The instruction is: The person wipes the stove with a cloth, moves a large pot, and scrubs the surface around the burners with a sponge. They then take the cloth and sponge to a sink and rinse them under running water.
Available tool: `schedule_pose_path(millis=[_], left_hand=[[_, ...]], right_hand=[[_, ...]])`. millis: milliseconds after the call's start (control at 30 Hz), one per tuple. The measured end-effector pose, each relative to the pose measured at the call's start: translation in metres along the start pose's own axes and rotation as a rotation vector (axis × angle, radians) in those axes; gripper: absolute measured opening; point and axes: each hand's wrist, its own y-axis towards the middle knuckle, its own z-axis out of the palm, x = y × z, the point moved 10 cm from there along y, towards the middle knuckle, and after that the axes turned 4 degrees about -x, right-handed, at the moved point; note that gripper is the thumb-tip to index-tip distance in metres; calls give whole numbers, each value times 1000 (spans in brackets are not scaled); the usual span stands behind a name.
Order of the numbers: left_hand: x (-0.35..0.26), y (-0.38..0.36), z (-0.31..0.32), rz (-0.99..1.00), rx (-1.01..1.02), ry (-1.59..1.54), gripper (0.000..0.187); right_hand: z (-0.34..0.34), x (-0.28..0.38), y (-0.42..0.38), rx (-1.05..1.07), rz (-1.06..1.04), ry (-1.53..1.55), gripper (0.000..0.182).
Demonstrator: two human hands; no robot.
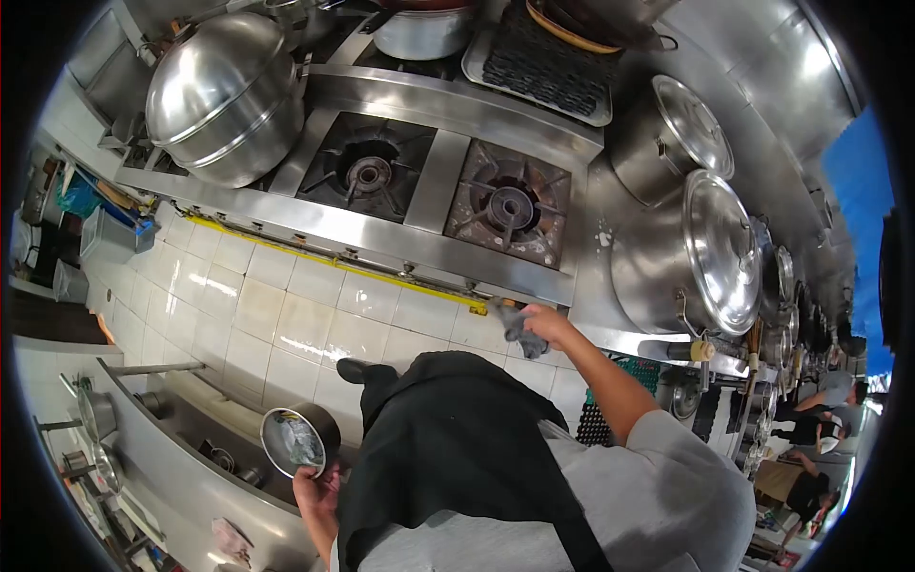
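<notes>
My left hand [317, 491] grips the lower rim of a round metal pot [328, 434], tilted so that its mouth faces up and left. Something pale with greenish parts lies inside the pot; its kind I cannot make out. A crumpled grey cloth [523, 336] is bunched in my right hand [547, 326], its fingers closed round it. That hand is out in front of me, by the front edge of the stove [434, 253], near the end of the yellow pipe [381, 275].
A large domed steamer [224, 100] stands at the stove's left, beside two burners. Lidded stockpots [658, 243] stand to the right. A tray [596, 112] with a black ridged mat sits behind. A metal counter [205, 486] is at my left. Several people [815, 429] are far right.
</notes>
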Motion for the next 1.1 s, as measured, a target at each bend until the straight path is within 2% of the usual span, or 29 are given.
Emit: schedule_pose_path(millis=[33, 100, 133, 167, 200, 233, 267, 300, 400, 500, 533, 567, 633, 733, 767, 833, 900, 967, 1000, 1033, 1100], left_hand=[[-11, 7, 0, -7, -6, -5, 37], [-29, 29, -11, -23, -14, -25, 38], [-37, 42, -16, -34, -16, -36, 39], [-48, 48, -16, -30, -25, -55, 39], [-60, 51, -19, -29, -38, -74, 40], [-71, 55, -24, -27, -57, -97, 41], [-80, 66, -29, -22, -46, -94, 42], [-90, 78, -39, -10, -43, -102, 42], [-121, 91, -50, -18, -13, -216, 42], [-164, 93, -51, -12, 11, -367, 44], [-183, 93, -53, 77, -36, -341, 45], [-204, 92, -49, 136, -70, -351, 46], [-229, 110, -49, 99, -34, -353, 45], [-289, 120, -39, 164, 7, -286, 46], [-309, 125, -36, 184, 8, -309, 46], [-350, 127, -32, 230, 12, -356, 46], [-384, 132, -34, 245, 34, -367, 46], [-422, 136, -42, 281, 17, -359, 46], [-436, 143, -51, 280, -15, -362, 47], [-449, 148, -61, 277, -50, -365, 47], [-469, 159, -84, 290, -162, -394, 49]], right_hand=[[15, 14, 3, 104, -209, -338, 27], [60, 5, 11, 363, -337, -960, 26], [66, 3, 4, 372, -347, -1003, 27], [73, -4, -9, 515, -241, -1137, 27], [91, -34, -9, 627, -329, -1239, 26], [99, -47, -21, 833, -278, -1214, 29], [80, -41, -38, 752, 232, -1049, 32], [53, -15, -69, 528, 669, -895, 35], [95, -79, -62, 1069, 509, -1048, 37], [116, -35, -32, 855, 274, -1120, 36], [126, -19, -16, 803, 199, -1129, 35], [139, -7, 3, 768, 126, -1130, 35], [167, 19, 40, 718, -9, -1131, 34], [212, 38, 106, 664, -246, -1144, 32], [234, 105, 97, 680, -434, -1208, 29], [265, 94, 153, 668, -212, -976, 28], [302, 135, 183, 686, -298, -1043, 26], [362, 174, 219, 756, -566, -1188, 25], [406, 209, 224, 788, -854, -1292, 24], [416, 223, 255, 767, -552, -1195, 24], [429, 347, 252, 566, -14, -924, 23]])
